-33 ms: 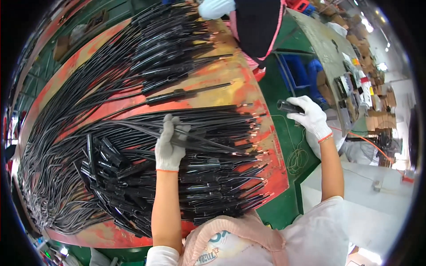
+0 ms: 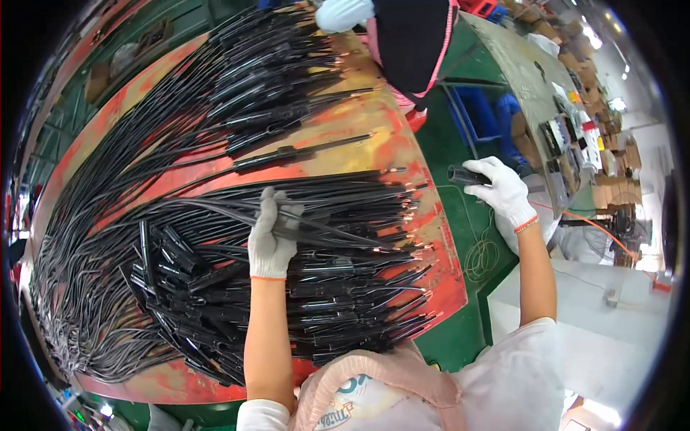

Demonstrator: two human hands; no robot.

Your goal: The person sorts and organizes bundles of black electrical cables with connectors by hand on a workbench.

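My left gloved hand has its fingers curled around black cables, their copper ends toward half past three from it. My right gloved hand, at three o'clock in view, grips a short black tube pointing toward ten. At my left's eight o'clock, black sleeves lie heaped on the red-and-yellow table.

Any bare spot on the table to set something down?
Yes: tabletop shows between the upper cables and lower cables, toward the right. A narrow strip lies between the lower cables' tips and the right edge. Crowded: the left side, and around the left hand, with black tubes heaped nearby.
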